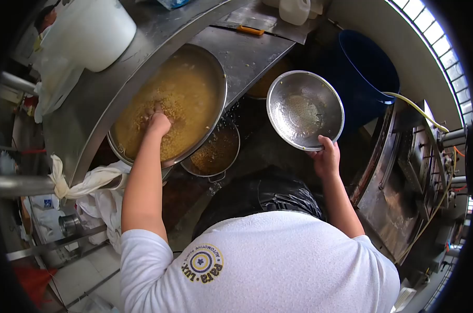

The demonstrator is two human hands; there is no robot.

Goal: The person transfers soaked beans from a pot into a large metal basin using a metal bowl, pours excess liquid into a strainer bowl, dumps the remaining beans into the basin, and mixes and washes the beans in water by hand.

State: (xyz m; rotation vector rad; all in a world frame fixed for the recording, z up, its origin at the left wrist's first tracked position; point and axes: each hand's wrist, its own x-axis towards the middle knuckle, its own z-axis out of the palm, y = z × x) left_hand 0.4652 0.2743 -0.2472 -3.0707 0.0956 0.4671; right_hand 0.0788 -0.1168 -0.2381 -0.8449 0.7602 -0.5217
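My left hand (160, 123) dips into a wide metal basin (222, 88) of cloudy yellowish water. Pale yellow grains or beans (180, 107) lie around its fingers, which the water and grains partly hide. On the other side, my right hand (327, 157) grips the near rim of a shiny metal bowl (294, 104), thumb on the inside edge. That bowl is tilted toward me, with wet spots or small holes on its bottom and no heap of food inside. Below the basin stands a metal pot (238, 143) with more yellow grains in it.
A steel counter (241, 55) runs behind the basin, with a white tub (98, 34) at upper left. At right are a tall blue barrel (372, 68), a pale hose (416, 107) and a metal stove-like unit (393, 203). White cloths (98, 185) hang at left. Another person (45, 20) is partly visible.
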